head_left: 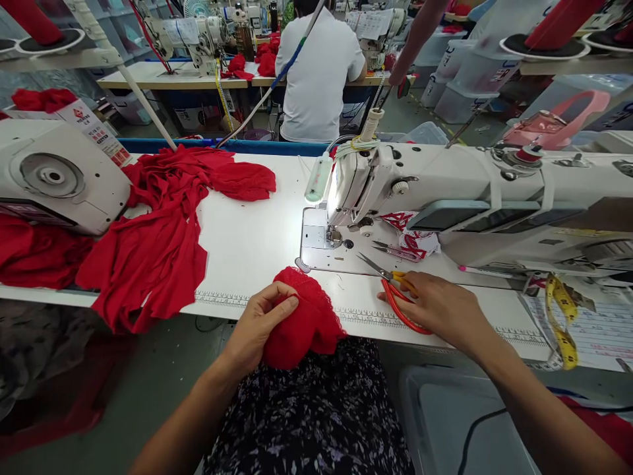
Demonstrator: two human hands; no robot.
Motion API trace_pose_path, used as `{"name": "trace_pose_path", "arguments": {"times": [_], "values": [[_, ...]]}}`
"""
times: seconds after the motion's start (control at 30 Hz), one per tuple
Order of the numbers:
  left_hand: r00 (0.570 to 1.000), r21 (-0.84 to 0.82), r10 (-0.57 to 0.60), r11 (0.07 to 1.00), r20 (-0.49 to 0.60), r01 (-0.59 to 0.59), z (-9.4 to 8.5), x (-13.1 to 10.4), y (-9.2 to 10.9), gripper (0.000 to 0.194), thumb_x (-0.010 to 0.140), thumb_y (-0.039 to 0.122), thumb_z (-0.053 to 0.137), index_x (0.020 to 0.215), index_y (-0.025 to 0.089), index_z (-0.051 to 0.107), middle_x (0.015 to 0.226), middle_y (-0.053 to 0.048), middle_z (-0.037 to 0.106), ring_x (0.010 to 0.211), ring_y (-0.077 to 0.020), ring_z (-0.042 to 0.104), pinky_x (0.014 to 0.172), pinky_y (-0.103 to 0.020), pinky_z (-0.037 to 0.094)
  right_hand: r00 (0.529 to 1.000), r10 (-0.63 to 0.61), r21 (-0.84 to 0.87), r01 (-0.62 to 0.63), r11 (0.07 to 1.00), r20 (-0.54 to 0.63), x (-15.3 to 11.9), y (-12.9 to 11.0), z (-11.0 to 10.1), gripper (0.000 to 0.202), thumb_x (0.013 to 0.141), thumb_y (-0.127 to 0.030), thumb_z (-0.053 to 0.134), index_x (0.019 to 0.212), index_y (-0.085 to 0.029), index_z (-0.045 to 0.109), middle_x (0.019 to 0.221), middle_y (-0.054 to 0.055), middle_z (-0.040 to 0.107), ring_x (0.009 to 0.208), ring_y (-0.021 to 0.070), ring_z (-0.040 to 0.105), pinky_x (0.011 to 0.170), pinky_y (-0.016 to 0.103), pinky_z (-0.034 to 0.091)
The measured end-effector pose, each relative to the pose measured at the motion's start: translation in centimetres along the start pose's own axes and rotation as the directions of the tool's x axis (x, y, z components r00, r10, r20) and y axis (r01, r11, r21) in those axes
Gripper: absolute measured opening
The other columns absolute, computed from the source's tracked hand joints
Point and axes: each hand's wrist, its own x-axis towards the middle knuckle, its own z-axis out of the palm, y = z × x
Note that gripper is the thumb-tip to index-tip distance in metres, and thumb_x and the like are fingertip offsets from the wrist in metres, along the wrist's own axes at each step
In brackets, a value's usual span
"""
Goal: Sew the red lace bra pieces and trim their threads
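My left hand (260,323) pinches a piece of red lace-edged fabric (309,323) between thumb and fingers. The piece hangs over the table's front edge above my lap. My right hand (442,307) is closed around the orange and red handles of a pair of scissors (376,266). Their blades point left and are slightly apart, low over the table. Just beyond them lie small thread snips (398,251) on the bed of a white sewing machine (435,171). Its presser foot (332,235) stands behind the red piece, apart from it.
A heap of red fabric strips (165,231) covers the table's left side beside another machine head (64,175). A yellow tape measure (561,316) and written papers (598,336) lie right. Below is a plastic bin (415,396). A person in white (319,72) sits ahead.
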Motion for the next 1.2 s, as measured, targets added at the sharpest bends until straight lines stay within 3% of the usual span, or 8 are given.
{"name": "trace_pose_path", "arguments": {"times": [0.23, 0.37, 0.5, 0.63, 0.77, 0.93, 1.03, 1.2], "values": [[0.935, 0.383, 0.274, 0.907, -0.225, -0.174, -5.2, -0.9, 7.7, 0.024, 0.074, 0.037, 0.08, 0.081, 0.019, 0.066, 0.074, 0.0, 0.061, 0.065, -0.0116, 0.053, 0.059, -0.021, 0.041, 0.983, 0.148, -0.021, -0.147, 0.989, 0.11, 0.8, 0.8, -0.6, 0.04, 0.089, -0.061, 0.041, 0.082, -0.023, 0.052, 0.095, 0.009, 0.069, 0.088, 0.0282, 0.064, 0.058, 0.033, 0.033], [0.745, 0.833, 0.64, 0.507, -0.19, -0.223, -8.4, 2.6, 11.8, 0.022, 0.086, 0.039, 0.065, 0.092, 0.019, 0.066, 0.085, -0.001, 0.064, 0.081, -0.0158, 0.057, 0.077, -0.027, 0.045, 0.98, 0.15, 0.009, -0.153, 0.988, 0.131, 0.9, 0.6, -0.6, 0.042, 0.09, -0.062, 0.038, 0.082, -0.023, 0.05, 0.095, 0.009, 0.069, 0.089, 0.0286, 0.063, 0.058, 0.033, 0.033], [0.578, 0.995, 0.811, -0.101, 0.091, -0.014, -8.0, 5.7, 8.4, 0.031, 0.089, 0.034, 0.061, 0.112, 0.013, 0.062, 0.11, -0.015, 0.063, 0.106, -0.0299, 0.053, 0.099, -0.047, 0.038, 0.976, 0.165, 0.052, -0.174, 0.983, 0.143, 0.8, 0.9, -0.3, 0.045, 0.09, -0.067, 0.037, 0.084, -0.023, 0.05, 0.096, 0.009, 0.068, 0.09, 0.0286, 0.063, 0.061, 0.033, 0.034], [0.64, 0.935, 0.683, -0.293, 0.352, -0.201, -4.9, 6.2, 0.7, 0.022, 0.096, 0.03, 0.05, 0.107, 0.017, 0.064, 0.106, -0.015, 0.064, 0.103, -0.0288, 0.055, 0.09, -0.043, 0.041, 0.966, 0.202, 0.074, -0.215, 0.974, 0.16, 0.7, 1.4, 0.4, 0.045, 0.089, -0.068, 0.041, 0.087, -0.024, 0.05, 0.096, 0.009, 0.067, 0.086, 0.027, 0.062, 0.063, 0.033, 0.035], [0.675, 0.971, 0.7, -0.14, 0.235, -0.193, -5.0, 4.6, -2.9, 0.024, 0.095, 0.026, 0.05, 0.111, 0.017, 0.065, 0.116, -0.018, 0.061, 0.109, -0.0312, 0.053, 0.091, -0.046, 0.041, 0.965, 0.216, 0.023, -0.222, 0.975, 0.151, 0.5, 1.0, 0.8, 0.044, 0.089, -0.068, 0.04, 0.086, -0.024, 0.047, 0.096, 0.011, 0.066, 0.086, 0.0277, 0.061, 0.063, 0.033, 0.034], [0.796, 0.807, 0.377, 0.177, 0.472, -0.563, -9.9, -2.1, -9.1, 0.013, 0.085, 0.032, 0.063, 0.094, 0.027, 0.071, 0.079, -0.006, 0.065, 0.076, -0.0219, 0.058, 0.08, -0.039, 0.046, 0.95, 0.27, 0.035, -0.279, 0.96, 0.155, 0.1, 0.1, 0.8, 0.044, 0.087, -0.068, 0.039, 0.08, -0.024, 0.042, 0.089, 0.01, 0.064, 0.079, 0.0257, 0.059, 0.062, 0.034, 0.034], [0.965, 0.89, 0.189, 0.386, 0.18, -0.242, -11.8, -5.2, -13.8, 0.04, 0.08, 0.044, 0.068, 0.114, 0.023, 0.067, 0.114, -0.014, 0.066, 0.108, -0.0308, 0.057, 0.097, -0.047, 0.043, 0.952, 0.271, 0.049, -0.28, 0.959, 0.144, 0.2, 0.1, 1.0, 0.049, 0.085, -0.073, 0.036, 0.079, -0.025, 0.041, 0.089, 0.011, 0.064, 0.076, 0.0257, 0.058, 0.061, 0.034, 0.034], [0.996, 0.851, 0.092, 0.522, -0.003, -0.046, -11.3, -5.2, -13.7, 0.027, 0.094, 0.042, 0.049, 0.096, 0.021, 0.067, 0.097, -0.009, 0.068, 0.093, -0.0265, 0.06, 0.086, -0.041, 0.045, 0.966, 0.236, 0.067, -0.244, 0.968, 0.109, 0.2, 0.4, 1.1, 0.051, 0.082, -0.075, 0.038, 0.075, -0.025, 0.043, 0.079, 0.01, 0.063, 0.069, 0.0249, 0.056, 0.059, 0.034, 0.035]]}}
